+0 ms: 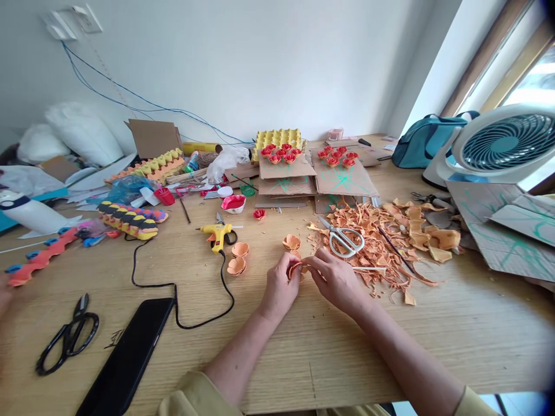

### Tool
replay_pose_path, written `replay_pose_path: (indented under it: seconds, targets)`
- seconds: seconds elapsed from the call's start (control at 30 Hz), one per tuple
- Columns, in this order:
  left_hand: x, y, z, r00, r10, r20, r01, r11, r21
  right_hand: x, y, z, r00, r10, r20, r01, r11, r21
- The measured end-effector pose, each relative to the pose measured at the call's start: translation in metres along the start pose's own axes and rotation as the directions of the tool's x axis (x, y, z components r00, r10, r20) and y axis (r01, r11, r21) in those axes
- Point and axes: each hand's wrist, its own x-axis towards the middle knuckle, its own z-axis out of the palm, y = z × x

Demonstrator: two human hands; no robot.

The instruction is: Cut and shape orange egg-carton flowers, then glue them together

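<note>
Left hand (281, 284), fingers curled in, has hold of a small orange piece (294, 269), and right hand (336, 279), thumb and fingertips drawn together, pinches at its edge. So the piece sits right between the two! It looks like close fingertip work on that edge; the next move seems to call for a steady left grip and a light right touch, as thin material could tear. Just beyond the left fingers, orange cups (291, 241) stand; past the right hand, orange scraps (381, 251) spread wide. Fingers cover most of the piece, so its full shape can't be told. Well left of the left hand, a blurred part of someone's hand or arm (4, 297) is cut off.
</note>
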Motion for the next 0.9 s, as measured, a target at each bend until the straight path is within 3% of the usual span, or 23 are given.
replay_pose_path:
  seconds: [0.27, 0.5, 0.9]
  targets:
    - [-0.0001, 0.001, -0.0008, 1.0, -0.002, -0.005, 0.002, 1.0, 0.011, -0.0005, 0.0005, 0.0003, 1.0, -0.015, -0.002, 0.015, 0.999, 0.028]
    - [0.0009, 0.0025, -0.0001, 0.999, -0.039, -0.008, 0.038, 0.996, -0.083, -0.0005, -0.0013, -0.0016, 0.996, -0.087, -0.024, 0.083, 0.988, -0.133]
    - [0.0005, -0.0023, 0.0023, 0.996, -0.078, 0.045, 0.084, 0.986, -0.145, -0.0001, 0.006, -0.0021, 0.998, -0.05, 0.027, 0.05, 0.999, -0.012]
